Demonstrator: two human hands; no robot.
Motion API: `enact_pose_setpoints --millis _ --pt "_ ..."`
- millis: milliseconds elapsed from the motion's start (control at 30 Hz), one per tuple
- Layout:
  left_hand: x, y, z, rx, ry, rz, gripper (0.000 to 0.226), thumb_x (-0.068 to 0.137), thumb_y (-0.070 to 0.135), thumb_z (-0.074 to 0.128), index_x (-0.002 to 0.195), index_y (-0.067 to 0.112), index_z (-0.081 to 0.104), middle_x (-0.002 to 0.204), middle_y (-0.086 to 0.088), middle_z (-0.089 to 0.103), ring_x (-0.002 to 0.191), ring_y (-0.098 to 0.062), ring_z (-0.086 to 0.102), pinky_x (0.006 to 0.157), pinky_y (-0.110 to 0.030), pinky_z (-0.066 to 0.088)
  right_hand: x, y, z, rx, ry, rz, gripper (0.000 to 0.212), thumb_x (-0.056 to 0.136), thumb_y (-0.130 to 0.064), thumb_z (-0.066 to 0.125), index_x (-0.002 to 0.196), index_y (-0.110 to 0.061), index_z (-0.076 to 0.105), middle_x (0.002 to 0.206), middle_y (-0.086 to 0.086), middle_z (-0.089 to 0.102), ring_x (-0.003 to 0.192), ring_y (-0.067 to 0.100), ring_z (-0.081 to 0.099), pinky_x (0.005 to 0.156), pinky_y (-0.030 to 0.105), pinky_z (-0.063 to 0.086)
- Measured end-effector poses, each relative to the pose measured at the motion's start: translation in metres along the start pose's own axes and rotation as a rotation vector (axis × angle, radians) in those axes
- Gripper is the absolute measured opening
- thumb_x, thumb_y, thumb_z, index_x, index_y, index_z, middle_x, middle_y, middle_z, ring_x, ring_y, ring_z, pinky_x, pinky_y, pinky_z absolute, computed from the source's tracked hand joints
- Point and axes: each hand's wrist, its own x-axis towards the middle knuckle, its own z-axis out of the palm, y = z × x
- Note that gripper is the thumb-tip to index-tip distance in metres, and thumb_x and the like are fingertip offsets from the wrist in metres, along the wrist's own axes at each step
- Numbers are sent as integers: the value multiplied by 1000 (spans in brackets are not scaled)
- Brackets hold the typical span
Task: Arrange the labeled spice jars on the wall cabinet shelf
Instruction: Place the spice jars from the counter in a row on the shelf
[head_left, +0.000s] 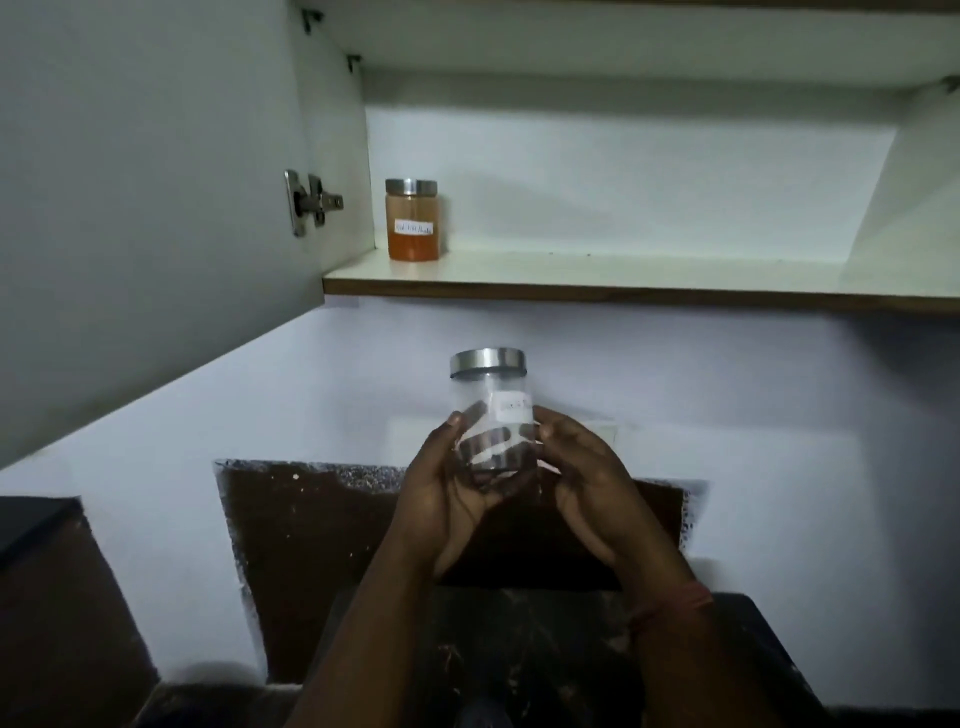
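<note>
Here, both hands hold one clear jar (491, 410) in mid-air, below the front edge of the shelf (623, 270) and in front of the white wall (753, 395). Left hand (441, 499) cups the jar's base and left side, thumb up along the glass. Right hand (587, 467) presses against the right side, thumb tip just beside the white label (514, 410). Neither hand is spread wide; both are curled on the jar.

Jar: upright, slightly tilted, steel lid (488, 362) on. Dark contents fill only the bottom part; the upper glass is see-through. Label writing too blurred to read.

Orange jar (412, 221) stands upright at the shelf's left end, near the back, just beside the cabinet side wall. Steel lid on, white label facing out, text unreadable. Well apart from the held jar.

Cabinet door (145, 208) hangs open on the left, hinge (309, 201) visible. A dark countertop (545, 639) lies under the forearms. Red thread on the right wrist (675, 605).
</note>
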Motion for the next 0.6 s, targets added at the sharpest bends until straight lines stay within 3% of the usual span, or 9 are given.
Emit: enact_pose_setpoints --millis 100,167,267,333,400,500,600 --pt "15 11 23 66 40 36 57 99 49 48 135 6 61 134 -24 64 118 -37 65 105 -57 46 8 -14 2 -101 -93 -31 47 94 -32 59 131 -3 63 123 20 70 107 27 69 90 37 55" --pt "25 16 35 188 146 74 53 101 50 40 125 11 67 124 -17 69 106 -29 64 85 -42 55 15 -25 6 -126 -103 -49 48 94 -32 58 133 -5 62 132 17 69 124 29 65 109 42 49" --pt "35 30 51 300 242 152 45 102 45 38 120 12 63 109 -11 65 91 -21 53 71 -32 40 27 -40 8 -117 -153 -72 46 94 -29 59 136 -9 61 134 13 68 130 27 63 114 42 47" --pt "40 45 63 433 270 204 43 97 47 46 117 12 62 103 -7 65 88 -20 55 72 -31 42 35 -48 9 -139 -157 -104 46 93 -29 63 137 -15 60 132 5 71 126 24 66 110 37 51" --pt "43 61 75 665 279 271 49 86 53 43 120 24 63 106 -1 67 90 -17 60 77 -30 51 43 -57 12 -200 -125 -172 47 91 -31 67 137 -24 59 130 -3 72 124 18 67 109 36 52" --pt "45 76 83 940 260 396 56 90 63 39 138 40 54 136 8 58 118 -12 59 103 -35 51 56 -69 15 -294 -73 -262 51 90 -36 70 139 -34 57 130 -12 71 124 11 66 115 42 47" --pt "49 87 89 1062 262 466 43 102 53 45 145 47 47 143 13 52 127 -5 54 108 -33 45 65 -82 19 -309 -81 -303 52 88 -44 71 138 -40 57 132 -13 69 127 12 64 116 44 45"
